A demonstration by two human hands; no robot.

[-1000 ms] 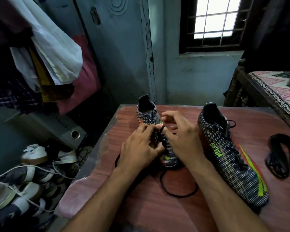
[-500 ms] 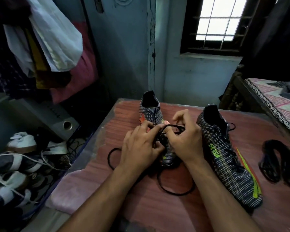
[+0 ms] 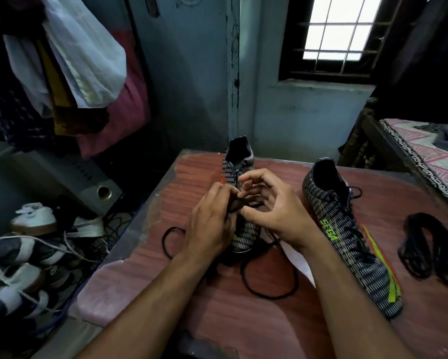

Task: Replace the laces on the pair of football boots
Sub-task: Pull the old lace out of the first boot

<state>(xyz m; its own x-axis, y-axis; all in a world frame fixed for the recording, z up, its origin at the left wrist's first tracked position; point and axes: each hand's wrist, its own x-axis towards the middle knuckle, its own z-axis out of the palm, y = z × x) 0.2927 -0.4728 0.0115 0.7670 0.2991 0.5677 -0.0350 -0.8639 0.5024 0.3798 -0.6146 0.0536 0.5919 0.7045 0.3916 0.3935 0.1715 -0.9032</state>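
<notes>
Two dark patterned football boots stand on the reddish table (image 3: 282, 320). The left boot (image 3: 239, 161) sits in the middle, its toe toward me, with both hands over its lace area. My left hand (image 3: 212, 224) pinches the black lace (image 3: 269, 294) at the eyelets. My right hand (image 3: 274, 211) pinches the same lace beside it with thumb and forefinger. The lace's loose ends loop on the table in front of the boot. The right boot (image 3: 347, 234), laced in black with green lettering, lies to the right.
A bundle of black laces (image 3: 425, 247) lies at the table's right side. A white paper (image 3: 299, 263) shows under my right wrist. Shoes (image 3: 31, 250) and a speaker (image 3: 98, 190) crowd the floor at left. Clothes hang upper left; a bed (image 3: 425, 156) stands at right.
The camera has shifted slightly. My right hand has lifted and spread its fingers above the boot; both hands keep working the lace at the eyelets.
</notes>
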